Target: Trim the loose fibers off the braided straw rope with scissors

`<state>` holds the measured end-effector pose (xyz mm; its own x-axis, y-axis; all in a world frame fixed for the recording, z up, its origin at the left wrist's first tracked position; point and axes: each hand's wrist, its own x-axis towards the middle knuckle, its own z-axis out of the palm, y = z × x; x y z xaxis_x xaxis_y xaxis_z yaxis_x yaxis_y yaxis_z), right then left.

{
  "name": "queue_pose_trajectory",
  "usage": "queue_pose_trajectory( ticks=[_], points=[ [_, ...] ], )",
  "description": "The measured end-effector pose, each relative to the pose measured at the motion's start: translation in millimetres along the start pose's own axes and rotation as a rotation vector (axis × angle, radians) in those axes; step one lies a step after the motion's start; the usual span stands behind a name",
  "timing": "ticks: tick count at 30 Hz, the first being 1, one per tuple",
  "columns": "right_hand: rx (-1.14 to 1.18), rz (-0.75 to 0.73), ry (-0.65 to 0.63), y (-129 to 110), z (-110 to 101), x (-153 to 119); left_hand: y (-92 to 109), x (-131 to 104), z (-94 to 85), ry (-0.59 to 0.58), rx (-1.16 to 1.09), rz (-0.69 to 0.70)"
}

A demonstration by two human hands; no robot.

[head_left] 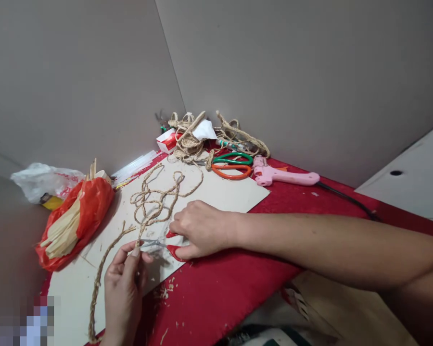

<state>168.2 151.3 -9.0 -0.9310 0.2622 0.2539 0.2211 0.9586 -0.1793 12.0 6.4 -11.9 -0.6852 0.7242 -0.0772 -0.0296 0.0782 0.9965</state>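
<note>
My right hand (197,230) grips small red-handled scissors (173,251), fingers through the handles. The slim metal blades point left and meet a braided straw cord near my left fingertips. My left hand (124,274) pinches that straw cord (158,204) close to the blades. From there the cord runs back in loose loops over the white board (234,199). A thicker twisted straw rope (99,278) lies on the board left of my left hand. Straw scraps (168,290) lie scattered on the red cloth by the board's front edge.
At left, a red plastic bag (97,206) holds pale dry leaf strips beside a clear plastic bag (45,181). Toward the back are coiled straw cords (189,146), green-and-orange-handled scissors (233,175) and a pink glue gun (292,178) with a black cable. Grey partitions (292,72) rise behind.
</note>
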Motion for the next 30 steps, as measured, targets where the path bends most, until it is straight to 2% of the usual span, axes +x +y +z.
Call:
queue_pose_trajectory(
  ticks=[11, 23, 30],
  points=[
    [-0.12, -0.036, -0.042, -5.7, 2.7, -0.5, -6.1, 1.1, -3.4, -0.076, -0.023, -0.06],
    [-0.075, -0.062, -0.149, -8.6, -1.6, 1.1, -10.1, 5.7, -2.8, -0.113, -0.035, -0.082],
    [-0.044, -0.019, -0.052, -4.9, 1.2, -1.2, -6.9, 3.4, -3.6, -0.079, -0.056, -0.03]
  ],
)
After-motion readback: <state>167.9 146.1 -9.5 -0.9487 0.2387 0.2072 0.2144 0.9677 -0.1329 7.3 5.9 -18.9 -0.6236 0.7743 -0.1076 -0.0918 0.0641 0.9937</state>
